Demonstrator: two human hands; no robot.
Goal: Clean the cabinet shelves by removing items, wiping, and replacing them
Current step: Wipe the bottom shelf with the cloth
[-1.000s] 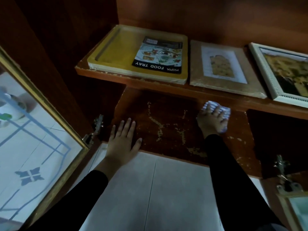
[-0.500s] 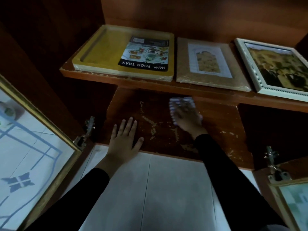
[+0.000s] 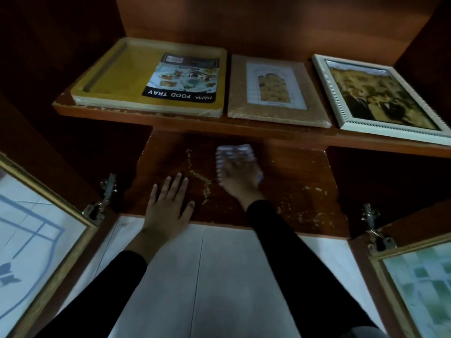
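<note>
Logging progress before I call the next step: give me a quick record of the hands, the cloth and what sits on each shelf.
left hand: flat on lower shelf, fingers spread
right hand: on top of cloth, pressing it to lower shelf; blurred
cloth: pale, striped, mid lower shelf
lower shelf: chipped patches in the finish
upper shelf: tray left, brown frame middle, white frame right, all lying flat
left door: open
right door: open
</note>
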